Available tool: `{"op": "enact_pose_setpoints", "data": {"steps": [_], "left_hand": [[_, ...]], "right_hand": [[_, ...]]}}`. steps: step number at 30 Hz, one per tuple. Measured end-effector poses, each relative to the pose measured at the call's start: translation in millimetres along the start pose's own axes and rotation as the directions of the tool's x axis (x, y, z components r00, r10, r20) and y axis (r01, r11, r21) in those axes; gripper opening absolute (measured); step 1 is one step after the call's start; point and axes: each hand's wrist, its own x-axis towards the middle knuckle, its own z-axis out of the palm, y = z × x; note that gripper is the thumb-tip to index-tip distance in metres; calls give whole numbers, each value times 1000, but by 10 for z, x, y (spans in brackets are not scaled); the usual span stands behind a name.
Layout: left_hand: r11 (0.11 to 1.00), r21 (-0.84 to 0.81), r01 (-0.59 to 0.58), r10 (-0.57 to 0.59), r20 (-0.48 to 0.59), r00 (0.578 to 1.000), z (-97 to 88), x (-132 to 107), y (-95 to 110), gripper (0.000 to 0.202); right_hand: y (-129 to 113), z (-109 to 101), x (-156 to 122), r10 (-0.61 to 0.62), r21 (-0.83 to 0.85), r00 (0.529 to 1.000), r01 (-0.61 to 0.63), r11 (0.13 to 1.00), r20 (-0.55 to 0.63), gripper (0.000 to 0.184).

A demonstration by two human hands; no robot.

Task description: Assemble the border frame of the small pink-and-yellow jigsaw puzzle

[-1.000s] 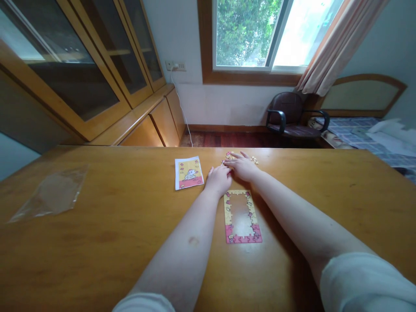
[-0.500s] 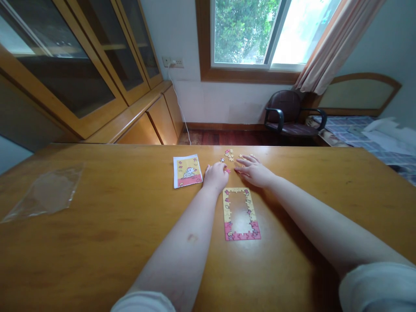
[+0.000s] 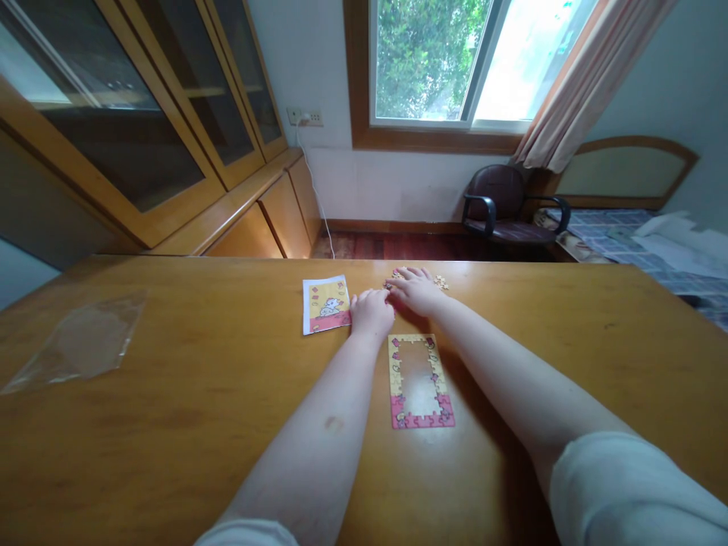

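My left hand [image 3: 372, 312] is closed, its fingers curled down at the far part of the table, with a bit of a pink puzzle piece showing at the fingertips. My right hand [image 3: 418, 293] lies with fingers stretched out over the small loose puzzle pieces [image 3: 441, 283], hiding most of them. Its fingertips reach close to the left hand's fingers; whether they touch a piece is hidden. Nearer to me lies the joined puzzle border [image 3: 422, 421], yellow above and pink below, with an open middle. Beside my left hand is the picture card [image 3: 327, 302], showing a white cartoon animal.
The wooden table [image 3: 171, 425] has its far edge just beyond the loose pieces. A clear plastic bag [image 3: 80, 334] lies at the left. Behind are a glass-door cabinet [image 3: 164, 220], an office chair [image 3: 500, 201] and a bed [image 3: 603, 231].
My right hand has moved left over the loose pieces toward my left hand, covering several of them. My left hand has shifted slightly left, against the card's edge. The border stays put.
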Motion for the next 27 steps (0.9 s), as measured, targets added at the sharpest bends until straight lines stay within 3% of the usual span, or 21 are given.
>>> {"op": "enact_pose_setpoints", "data": {"steps": [5, 18, 23, 27], "left_hand": [[1000, 6, 15, -15, 7, 1000, -22, -14, 11, 31], [997, -67, 24, -18, 80, 997, 35, 1, 18, 34], [994, -102, -24, 36, 115, 993, 56, -1, 26, 37], [992, -125, 7, -5, 17, 1000, 4, 0, 32, 40]], "right_hand": [[-6, 16, 23, -25, 2, 998, 25, 1000, 65, 46], [500, -162, -654, -10, -40, 1000, 9, 999, -10, 37], [473, -175, -459, 47, 16, 998, -46, 999, -46, 41], [333, -77, -118, 63, 4, 997, -63, 998, -47, 44]]}}
